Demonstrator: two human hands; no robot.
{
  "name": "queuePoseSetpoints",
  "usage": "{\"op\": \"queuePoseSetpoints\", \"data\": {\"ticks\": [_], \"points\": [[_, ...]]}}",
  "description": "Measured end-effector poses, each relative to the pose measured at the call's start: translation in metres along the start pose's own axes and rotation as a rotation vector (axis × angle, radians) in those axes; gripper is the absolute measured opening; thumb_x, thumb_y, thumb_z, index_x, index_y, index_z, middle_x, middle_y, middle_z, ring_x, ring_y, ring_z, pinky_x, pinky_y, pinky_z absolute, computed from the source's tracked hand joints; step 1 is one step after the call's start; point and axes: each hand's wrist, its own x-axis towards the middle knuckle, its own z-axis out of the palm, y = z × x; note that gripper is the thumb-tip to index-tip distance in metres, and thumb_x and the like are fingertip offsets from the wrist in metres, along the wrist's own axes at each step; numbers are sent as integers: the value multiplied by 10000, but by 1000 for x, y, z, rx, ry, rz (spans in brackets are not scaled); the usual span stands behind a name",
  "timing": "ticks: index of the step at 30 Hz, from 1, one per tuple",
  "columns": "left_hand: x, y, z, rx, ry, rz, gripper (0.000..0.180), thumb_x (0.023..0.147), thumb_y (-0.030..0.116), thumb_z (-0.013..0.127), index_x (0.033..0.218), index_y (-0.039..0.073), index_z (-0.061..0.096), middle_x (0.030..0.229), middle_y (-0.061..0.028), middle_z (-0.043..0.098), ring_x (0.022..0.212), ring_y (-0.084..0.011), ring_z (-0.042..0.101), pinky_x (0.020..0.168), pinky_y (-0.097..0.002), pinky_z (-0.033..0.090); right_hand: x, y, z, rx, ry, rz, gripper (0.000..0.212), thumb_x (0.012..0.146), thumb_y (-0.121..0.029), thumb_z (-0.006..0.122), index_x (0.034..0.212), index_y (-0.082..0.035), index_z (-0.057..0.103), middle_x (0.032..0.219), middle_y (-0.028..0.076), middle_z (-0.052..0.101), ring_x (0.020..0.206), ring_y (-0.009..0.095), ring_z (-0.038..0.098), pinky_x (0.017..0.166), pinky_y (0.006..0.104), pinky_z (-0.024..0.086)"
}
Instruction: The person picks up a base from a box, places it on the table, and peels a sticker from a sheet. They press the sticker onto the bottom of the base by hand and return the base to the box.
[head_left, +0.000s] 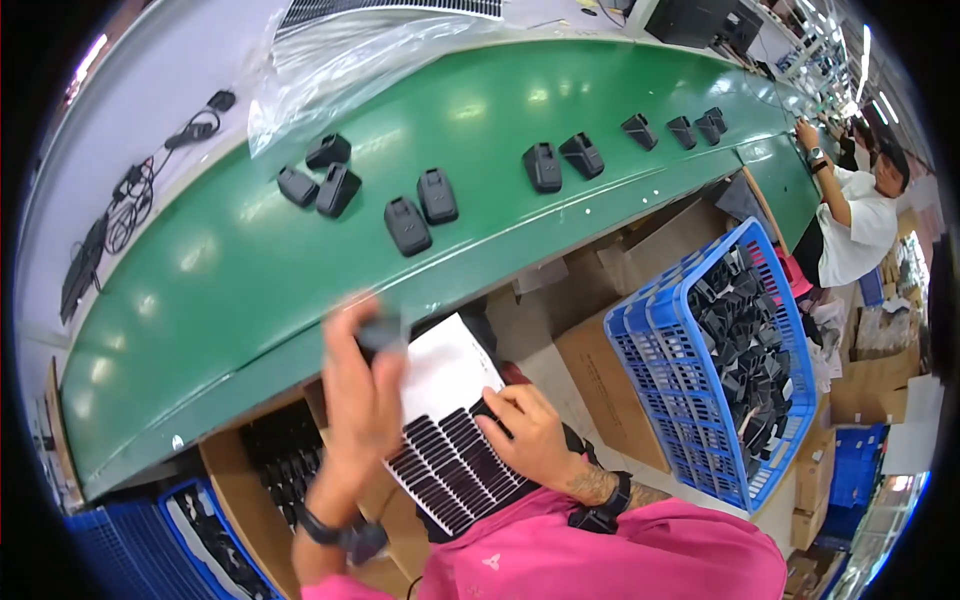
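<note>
My left hand (pixel 362 400) is raised over the front edge of the green bench, smeared by motion. Its fingers are closed around a dark plastic housing (pixel 380 335), too blurred for detail. On my lap lies a sheet of black strip labels (pixel 455 465), with a white bare part toward the bench. My right hand (pixel 530 430) is at the sheet's right side, fingers bent and fingertips against it near the top row of labels. Along the bench stand several black plastic housings (pixel 407 226), in small groups.
A blue plastic crate (pixel 640 390) full of black parts stands at my right beside a cardboard box (pixel 605 385). Below the bench at left is another box (pixel 235 480) with dark parts. Cables (pixel 150 185) and plastic-wrapped sheets (pixel 340 70) lie behind the bench. A co-worker (pixel 855 215) sits at far right.
</note>
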Motion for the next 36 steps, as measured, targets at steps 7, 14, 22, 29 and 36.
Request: {"op": "queuePoseSetpoints", "data": {"ticks": [7,14,22,29,36], "points": [[-97,-6,63,-631,50,-553,489,895,249,545,1300,106,312,864,-85,532,600,-148,514,484,-223,427,-7,7,0,90,76,133,314,728,-164,732,968,10,632,859,147,609,776,301,613,680,348,504],[-82,26,61,-326,74,-547,526,807,61,528,1307,-17,382,1145,-206,512,1043,-326,519,892,-414,441,-11,11,-2,322,104,210,146,772,-100,664,848,-10,579,819,130,585,774,313,594,668,380,482],[-75,35,60,-554,115,-644,528,812,54,527,1304,-10,345,1170,-217,496,1046,-310,518,888,-399,451,-9,15,-27,586,-13,251,101,855,-67,585,868,9,519,832,119,553,767,265,570,671,348,456],[-83,33,44,-903,86,-511,623,771,158,648,1298,8,352,1204,-223,490,977,-277,538,740,-347,511,15,21,-57,795,-108,471,130,888,-112,569,909,10,530,802,59,592,727,112,568,626,273,462],[-102,37,33,-728,-291,-379,754,736,147,699,1357,-55,321,1326,-210,408,722,-213,565,616,-287,476,22,8,-61,829,-154,342,138,871,-114,584,900,9,527,824,65,575,757,134,566,664,292,467]]}}
